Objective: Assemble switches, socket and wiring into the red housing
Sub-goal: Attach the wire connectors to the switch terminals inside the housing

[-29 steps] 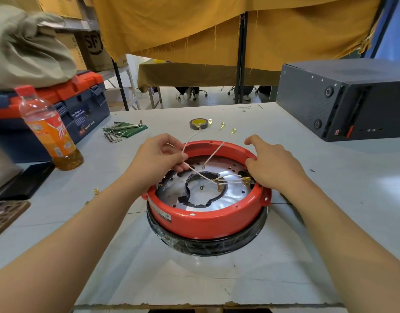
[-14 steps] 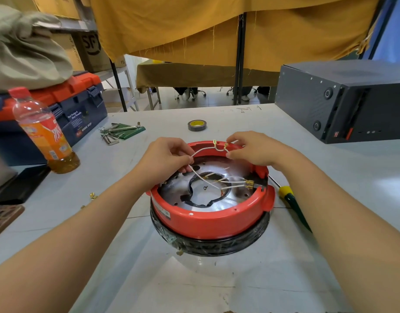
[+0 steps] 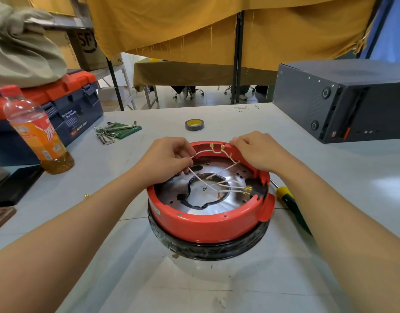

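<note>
1. While the left hand (image 3: 169, 158) pinches a white wire (image 3: 200, 180) between curled fingers over the left inner side of the red housing (image 3: 208, 220), the right hand (image 3: 257, 152) curls over the far right rim; its fingertips seem to pinch wire there, though they are partly hidden.
2. Between the hands, a loop of wire with two brass terminals (image 3: 216, 147) lies along the far rim. More white wires cross the shiny metal plate (image 3: 217, 203) inside the housing and end in brass connectors (image 3: 247, 190) at a black part by the right wall.
3. The housing sits in the middle of the table (image 3: 285, 279), open side up, on a black ring above a rounded silvery base.
4. Judging from this, a hard pull could drag the right-side connectors off their posts. The thin wires could also snag on the edge of the plate's centre cut-out, or a terminal could end up on the wrong post, since the wires look alike.
5. On the pale table lie a green-and-yellow screwdriver (image 3: 292, 208) just beside the housing's right side, a roll of tape (image 3: 194, 124) beyond it, a set of hex keys (image 3: 111, 132), an orange drink bottle (image 3: 36, 132), a blue and orange toolbox (image 3: 65, 105), and a dark grey box (image 3: 352, 98) on the right.
6. Behind hangs a mustard cloth (image 3: 217, 26).
</note>
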`<move>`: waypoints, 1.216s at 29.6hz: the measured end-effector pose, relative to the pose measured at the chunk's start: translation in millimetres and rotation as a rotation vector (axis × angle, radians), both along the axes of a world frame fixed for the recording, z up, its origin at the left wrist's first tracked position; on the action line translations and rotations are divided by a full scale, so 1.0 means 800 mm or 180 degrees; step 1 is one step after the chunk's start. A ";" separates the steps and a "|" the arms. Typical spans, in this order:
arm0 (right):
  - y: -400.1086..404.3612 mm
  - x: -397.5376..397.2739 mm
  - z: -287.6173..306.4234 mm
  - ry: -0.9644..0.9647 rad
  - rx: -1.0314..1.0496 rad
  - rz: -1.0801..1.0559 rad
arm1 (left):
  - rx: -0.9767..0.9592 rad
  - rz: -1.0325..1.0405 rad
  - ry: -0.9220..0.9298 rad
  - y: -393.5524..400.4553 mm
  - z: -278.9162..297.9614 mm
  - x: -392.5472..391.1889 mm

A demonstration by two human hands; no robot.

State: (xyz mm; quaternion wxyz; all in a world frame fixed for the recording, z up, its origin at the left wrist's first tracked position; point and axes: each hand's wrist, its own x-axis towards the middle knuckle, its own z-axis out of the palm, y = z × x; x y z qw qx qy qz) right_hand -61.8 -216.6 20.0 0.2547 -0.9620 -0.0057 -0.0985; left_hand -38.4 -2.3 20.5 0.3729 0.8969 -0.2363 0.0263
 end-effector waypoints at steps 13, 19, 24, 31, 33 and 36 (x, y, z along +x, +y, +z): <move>0.012 -0.019 -0.016 -0.0329 -0.0654 -0.0778 | 0.0339 -0.0014 -0.0399 0.002 0.002 -0.001; 0.023 -0.032 -0.009 -0.0268 -0.0843 -0.0894 | 0.0452 0.0037 -0.0591 -0.005 -0.006 -0.007; 0.027 -0.039 -0.008 -0.0208 -0.0866 -0.0939 | 0.0631 0.0262 -0.0749 -0.004 -0.003 -0.009; 0.034 -0.044 -0.006 -0.0061 -0.1217 -0.1008 | 0.1159 0.0401 -0.0826 0.005 0.005 -0.016; 0.034 -0.046 -0.002 -0.0033 -0.1303 -0.0980 | 0.1216 0.0440 -0.0815 0.007 0.003 -0.018; 0.030 -0.049 0.008 -0.0032 -0.1496 -0.0988 | 0.1182 0.0424 -0.0822 0.008 -0.001 -0.018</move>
